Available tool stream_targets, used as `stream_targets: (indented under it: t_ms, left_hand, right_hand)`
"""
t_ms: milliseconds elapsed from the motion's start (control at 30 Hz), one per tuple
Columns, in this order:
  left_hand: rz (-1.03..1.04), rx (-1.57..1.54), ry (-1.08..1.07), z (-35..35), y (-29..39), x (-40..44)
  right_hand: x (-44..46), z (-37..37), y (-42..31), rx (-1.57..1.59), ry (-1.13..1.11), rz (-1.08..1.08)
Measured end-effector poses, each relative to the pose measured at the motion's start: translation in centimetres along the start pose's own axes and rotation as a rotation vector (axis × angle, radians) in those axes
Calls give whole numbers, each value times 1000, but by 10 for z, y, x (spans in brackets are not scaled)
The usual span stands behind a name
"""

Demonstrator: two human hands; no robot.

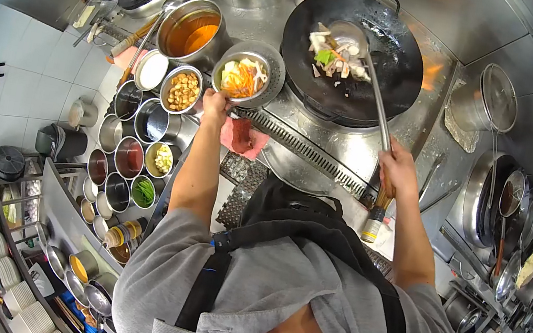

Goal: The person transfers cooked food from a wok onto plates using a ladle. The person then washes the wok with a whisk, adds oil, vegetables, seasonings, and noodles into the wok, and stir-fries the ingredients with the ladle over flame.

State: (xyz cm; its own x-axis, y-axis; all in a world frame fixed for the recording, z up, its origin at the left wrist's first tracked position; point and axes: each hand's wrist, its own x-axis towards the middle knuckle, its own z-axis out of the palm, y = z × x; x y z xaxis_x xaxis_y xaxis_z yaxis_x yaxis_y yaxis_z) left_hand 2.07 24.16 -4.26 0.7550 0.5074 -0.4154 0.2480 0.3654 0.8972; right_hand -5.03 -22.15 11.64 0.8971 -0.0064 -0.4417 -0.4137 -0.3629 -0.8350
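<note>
My left hand point(216, 104) grips the rim of a metal bowl point(217, 76) of shredded orange and pale vegetables point(244, 78). The bowl is above or on a perforated strainer point(274, 73); I cannot tell whether they touch. My right hand point(399, 168) is wrapped round the wooden handle of a long ladle point(378, 100). The ladle's head lies inside a large black wok point(395, 61), against a heap of pale pieces with a bit of green point(332, 58). A metal bowl of browned, nut-like pieces point(184, 91) stands beside my left hand.
Left of the strainer stands a pot of orange liquid point(193, 33). Several metal seasoning pots point(130, 155) crowd the left counter, some holding chopped greens point(143, 192). A pink cloth point(253, 142) lies at the stove's front edge. Strainers and pans point(485, 194) fill the right side.
</note>
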Motion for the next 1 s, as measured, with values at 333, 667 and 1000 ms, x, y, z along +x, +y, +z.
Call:
stream_targets:
  t_ms: [333, 667, 1000]
  left_hand:
    - [-203, 311, 126, 0, -45, 43]
    - [78, 680, -34, -55, -16, -139]
    - [-390, 967, 215, -188, -155, -375]
  right_hand:
    - [-31, -24, 38, -591, 122, -184]
    - [21, -28, 42, -255, 30, -17]
    - [64, -59, 79, -876, 185, -613]
